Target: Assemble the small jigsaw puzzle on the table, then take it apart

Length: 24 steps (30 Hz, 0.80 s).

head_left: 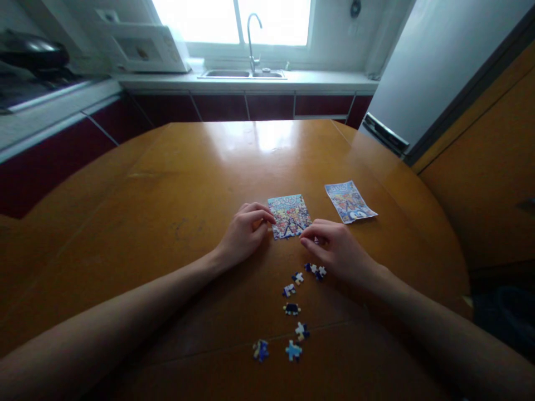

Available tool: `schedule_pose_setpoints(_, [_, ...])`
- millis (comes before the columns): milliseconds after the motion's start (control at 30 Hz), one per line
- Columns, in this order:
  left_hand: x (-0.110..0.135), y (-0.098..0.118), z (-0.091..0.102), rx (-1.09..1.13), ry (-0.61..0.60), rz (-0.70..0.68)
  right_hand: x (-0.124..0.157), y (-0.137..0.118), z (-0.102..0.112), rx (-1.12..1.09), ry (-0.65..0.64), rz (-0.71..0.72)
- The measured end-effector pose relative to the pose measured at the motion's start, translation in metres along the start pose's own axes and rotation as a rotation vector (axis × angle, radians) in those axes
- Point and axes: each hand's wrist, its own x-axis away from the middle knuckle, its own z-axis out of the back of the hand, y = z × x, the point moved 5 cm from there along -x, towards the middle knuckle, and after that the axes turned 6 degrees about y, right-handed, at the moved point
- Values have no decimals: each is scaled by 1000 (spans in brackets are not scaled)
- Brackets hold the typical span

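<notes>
Left hand [244,234], half-curled and holding nothing, presses the left edge of the puzzle [289,216] on the table [188,167]. Right hand [336,250] pinches at its lower right corner, on a piece or not I cannot tell. A hard push may buckle the joined rows.

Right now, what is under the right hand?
Under the right hand a small piece shows pinched at its fingertips, by the puzzle corner, and loose pieces poke out beside the palm. Whatever lies on the table beneath the palm is covered.
</notes>
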Motion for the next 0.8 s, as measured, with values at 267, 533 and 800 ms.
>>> schedule_pose_setpoints(267, [0, 2, 0, 8, 7, 7, 18, -31, -23, -13, -118, 182])
schedule_pose_setpoints(533, [0, 2, -1, 16, 30, 12, 67, -74, -86, 285, -360, 478])
schedule_pose_setpoints(800, [0, 2, 0, 13, 29, 9, 73, -73, -94, 356, -410, 474])
